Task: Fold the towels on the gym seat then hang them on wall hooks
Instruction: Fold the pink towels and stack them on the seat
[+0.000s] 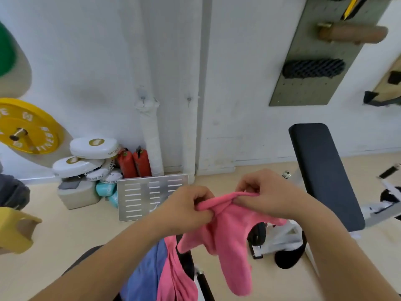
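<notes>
Pinching the bunched top edge of a pink towel (225, 235), the left hand (186, 205) and right hand (267, 192) hold it in the air above the gym seat (188, 265), fingers curled tight on the cloth; a blue towel (147, 272) and second pink towel (173, 276) lie on the seat

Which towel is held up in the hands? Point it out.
The pink towel that the left hand and right hand pinch along its top edge, hanging free. The other pink towel and the blue towel lie below, untouched.

left hand (185, 205) bare; right hand (269, 192) bare; forearms (108, 259) bare
</notes>
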A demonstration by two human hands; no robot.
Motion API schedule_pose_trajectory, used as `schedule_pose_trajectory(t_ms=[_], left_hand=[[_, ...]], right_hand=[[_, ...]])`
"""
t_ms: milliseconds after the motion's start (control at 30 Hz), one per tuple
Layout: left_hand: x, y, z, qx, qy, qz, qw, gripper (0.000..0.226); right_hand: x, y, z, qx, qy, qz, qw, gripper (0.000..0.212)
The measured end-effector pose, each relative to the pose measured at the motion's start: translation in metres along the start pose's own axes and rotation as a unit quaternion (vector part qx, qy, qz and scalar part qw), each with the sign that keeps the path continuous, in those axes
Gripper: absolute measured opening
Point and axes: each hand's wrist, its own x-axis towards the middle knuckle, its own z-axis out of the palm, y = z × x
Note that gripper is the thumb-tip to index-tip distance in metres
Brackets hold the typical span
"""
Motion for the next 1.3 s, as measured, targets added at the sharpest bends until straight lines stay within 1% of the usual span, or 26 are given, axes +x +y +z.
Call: schedule_pose_trajectory(t_ms=[67, 100, 200, 233, 300, 400, 467, 533, 567, 633, 700, 733, 767, 833, 867, 900, 933, 1000, 1100, 1133, 1200, 1267, 1300], left_hand=[[0.000, 0.000, -0.008, 0.025, -0.012, 0.015, 0.999, 0.014], [-0.001, 0.000, -0.011, 0.058, -0.034, 0.022, 0.997, 0.014], [-0.007, -0.007, -0.017, 0.184, -0.144, 0.025, 0.972, 0.026], [-0.010, -0.013, -0.017, 0.193, -0.180, 0.009, 0.965, 0.029], [-0.015, -0.028, -0.019, 0.154, -0.226, -0.037, 0.961, 0.029], [-0.019, -0.055, -0.026, 0.131, -0.240, -0.086, 0.958, 0.033], [-0.021, -0.069, -0.032, 0.130, -0.223, -0.110, 0.960, 0.032], [-0.023, -0.078, -0.035, 0.134, -0.187, -0.128, 0.965, 0.030], [-0.024, -0.079, -0.034, 0.147, -0.154, -0.130, 0.968, 0.028], [-0.026, -0.072, -0.029, 0.159, -0.050, -0.129, 0.977, 0.024], [-0.026, -0.056, -0.016, 0.116, 0.040, -0.116, 0.986, 0.015], [-0.027, -0.045, -0.008, 0.081, 0.056, -0.104, 0.990, 0.012], [-0.028, -0.035, 0.002, 0.046, 0.056, -0.088, 0.993, 0.009], [-0.030, -0.019, 0.020, -0.006, 0.051, -0.059, 0.997, 0.007], [-0.031, -0.013, 0.027, -0.022, 0.060, -0.052, 0.997, 0.008], [-0.032, -0.011, 0.031, -0.036, 0.075, -0.048, 0.995, 0.010], [-0.034, -0.010, 0.032, -0.042, 0.092, -0.049, 0.994, 0.012], [-0.039, -0.012, 0.032, -0.047, 0.100, -0.056, 0.992, 0.018], [-0.051, -0.019, 0.031, -0.081, 0.023, -0.079, 0.993, 0.036], [-0.054, -0.021, 0.032, -0.077, 0.007, -0.087, 0.993, 0.042], [-0.059, -0.028, 0.031, -0.053, 0.009, -0.108, 0.993, 0.052], [-0.063, -0.035, 0.023, -0.053, 0.019, -0.137, 0.989, 0.054], [-0.064, -0.039, 0.017, -0.049, 0.014, -0.146, 0.988, 0.049]], right_hand=[[-0.009, 0.004, -0.009, 0.039, -0.030, -0.004, 0.999, 0.010], [-0.013, 0.003, -0.013, 0.063, -0.041, -0.012, 0.997, 0.012], [-0.017, 0.009, -0.019, 0.100, -0.048, -0.012, 0.994, 0.012], [-0.016, 0.016, -0.019, 0.095, -0.032, -0.001, 0.995, 0.012], [-0.010, 0.037, -0.016, 0.055, 0.026, 0.035, 0.998, 0.013], [-0.007, 0.074, -0.005, -0.004, 0.126, 0.127, 0.984, 0.017], [-0.011, 0.086, 0.006, -0.009, 0.165, 0.170, 0.971, 0.020], [-0.017, 0.089, 0.018, 0.038, 0.160, 0.192, 0.968, 0.018], [-0.020, 0.088, 0.024, 0.070, 0.141, 0.199, 0.967, 0.019], [-0.025, 0.081, 0.036, 0.126, 0.106, 0.195, 0.967, 0.030], [-0.026, 0.066, 0.049, 0.173, 0.108, 0.175, 0.963, 0.036], [-0.026, 0.055, 0.057, 0.189, 0.107, 0.157, 0.963, 0.038], [-0.025, 0.044, 0.065, 0.202, 0.094, 0.139, 0.965, 0.039], [-0.023, 0.019, 0.081, 0.242, 0.042, 0.094, 0.965, 0.042], [-0.022, 0.010, 0.088, 0.273, 0.015, 0.070, 0.959, 0.038], [-0.021, 0.004, 0.095, 0.300, -0.001, 0.051, 0.952, 0.029], [-0.020, 0.001, 0.100, 0.318, -0.001, 0.043, 0.947, 0.021], [-0.021, 0.001, 0.104, 0.322, 0.010, 0.049, 0.946, 0.011], [-0.020, 0.002, 0.108, 0.285, 0.021, 0.065, 0.956, 0.010], [-0.019, 0.002, 0.110, 0.268, 0.027, 0.071, 0.961, 0.010], [-0.016, 0.005, 0.114, 0.226, 0.049, 0.087, 0.969, 0.008], [-0.015, 0.013, 0.114, 0.198, 0.085, 0.100, 0.971, 0.010], [-0.015, 0.017, 0.113, 0.194, 0.107, 0.105, 0.970, 0.010]])
